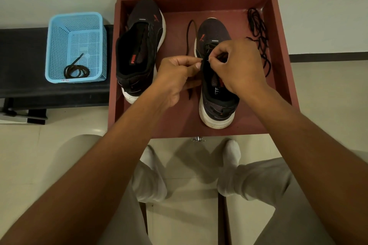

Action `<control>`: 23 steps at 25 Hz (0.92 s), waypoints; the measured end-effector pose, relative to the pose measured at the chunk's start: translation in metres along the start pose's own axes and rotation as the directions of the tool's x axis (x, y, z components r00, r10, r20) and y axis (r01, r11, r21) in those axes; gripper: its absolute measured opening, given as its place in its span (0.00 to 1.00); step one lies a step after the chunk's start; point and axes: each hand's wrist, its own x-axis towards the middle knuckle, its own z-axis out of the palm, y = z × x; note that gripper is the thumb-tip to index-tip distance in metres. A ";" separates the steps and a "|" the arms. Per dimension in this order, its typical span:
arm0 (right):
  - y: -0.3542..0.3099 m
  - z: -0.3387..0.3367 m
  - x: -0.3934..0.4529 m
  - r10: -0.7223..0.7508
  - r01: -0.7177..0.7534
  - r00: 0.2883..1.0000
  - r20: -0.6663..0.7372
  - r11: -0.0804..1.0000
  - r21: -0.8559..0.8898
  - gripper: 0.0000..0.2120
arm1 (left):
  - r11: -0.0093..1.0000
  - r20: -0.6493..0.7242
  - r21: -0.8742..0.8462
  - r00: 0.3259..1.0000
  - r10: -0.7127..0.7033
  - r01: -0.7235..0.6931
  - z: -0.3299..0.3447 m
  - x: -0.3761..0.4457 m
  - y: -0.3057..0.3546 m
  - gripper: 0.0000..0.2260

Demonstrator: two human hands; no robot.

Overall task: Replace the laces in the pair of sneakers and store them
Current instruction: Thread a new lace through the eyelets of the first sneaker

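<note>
Fingers (216,53) of right hand (237,65) pinching a lace (190,32) at right sneaker's (216,89) eyelets; left hand (177,75) curled, pinching the same lace. Inside red tray (278,45): left sneaker (139,49) unlaced, left of right sneaker; loose lace pile (258,34) far right. Outside tray, left: blue basket (75,45) holding a coiled lace (76,70).

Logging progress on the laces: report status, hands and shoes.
Left hand and right hand both pinching the lace at the right sneaker. Left sneaker unlaced. Loose lace beside it in the drawer; nothing blocking.
</note>
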 end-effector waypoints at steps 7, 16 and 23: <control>-0.003 0.002 -0.001 0.027 -0.027 0.999 -0.019 1.000 0.011 0.05 | 1.000 0.024 0.007 1.000 0.015 -0.015 -0.006 -0.002 0.008 0.07; -0.008 0.008 -0.004 0.001 -0.004 0.998 -0.058 0.998 -0.057 0.07 | 0.997 -0.017 0.030 0.997 0.069 -0.069 -0.002 0.003 0.001 0.07; -0.011 -0.001 -0.002 0.105 -0.105 0.994 0.007 0.994 -0.019 0.06 | 0.998 -0.022 -0.005 0.998 0.063 -0.063 -0.001 0.005 -0.002 0.07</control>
